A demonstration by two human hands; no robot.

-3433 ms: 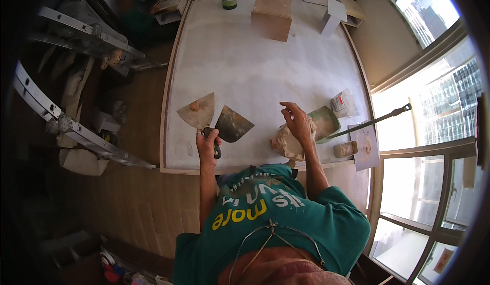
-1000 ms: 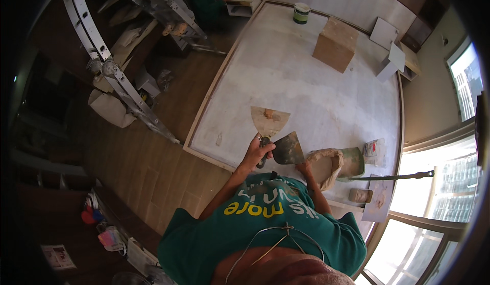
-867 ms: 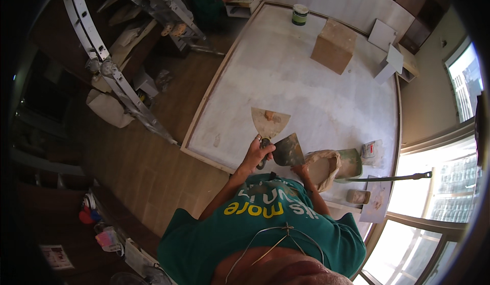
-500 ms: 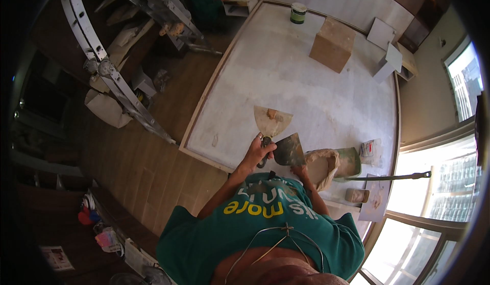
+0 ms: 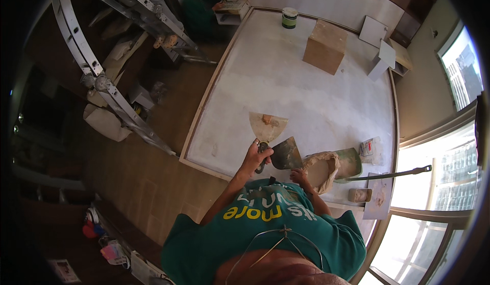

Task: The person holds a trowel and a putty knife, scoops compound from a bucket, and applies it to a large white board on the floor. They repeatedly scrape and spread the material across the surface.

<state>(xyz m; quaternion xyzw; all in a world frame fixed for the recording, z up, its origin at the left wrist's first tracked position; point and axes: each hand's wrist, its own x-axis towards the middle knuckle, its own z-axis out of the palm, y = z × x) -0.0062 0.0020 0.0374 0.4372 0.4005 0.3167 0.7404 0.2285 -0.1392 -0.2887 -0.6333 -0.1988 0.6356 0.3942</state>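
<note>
left fingers [image 5: 265, 155] gripping two scrapers [image 5: 268, 127], blades [image 5: 287, 154] already smeared, powdery stuff [image 5: 318, 171] left in the bag [image 5: 334, 168], can't tell about right fingers [image 5: 297, 175]

Metal ladder [image 5: 76, 30] at left; 1 brown box [image 5: 325, 47] near 1 green-white bucket [image 5: 289, 18].

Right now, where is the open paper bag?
In the head view, the paper bag sits right of centre, near the lower edge of the white platform, between the person's right hand and the green container.
</note>
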